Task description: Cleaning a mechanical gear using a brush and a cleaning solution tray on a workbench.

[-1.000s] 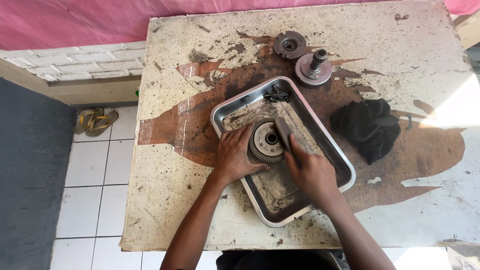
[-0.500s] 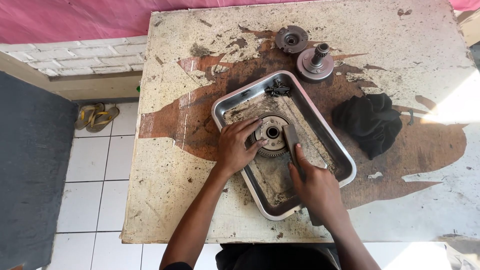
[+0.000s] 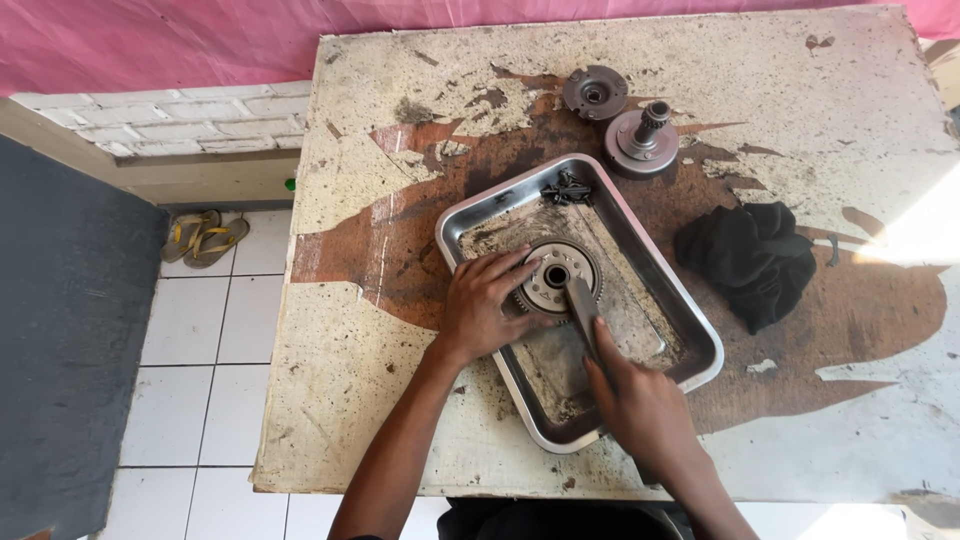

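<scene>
The desk [image 3: 380, 380] has a worn, cream top with wide brown patches where the coating has peeled. A metal tray [image 3: 700, 345] lies on it, set at a slant near the middle. Beyond the tray's far corner sit two round metal parts [image 3: 595, 93] [image 3: 640, 140], just beside each other. To the tray's right, near it, lies a crumpled black cloth [image 3: 750, 255].

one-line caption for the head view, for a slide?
Left hand steadies a toothed gear in a grimy metal tray while the right hand presses a brush against it.
</scene>
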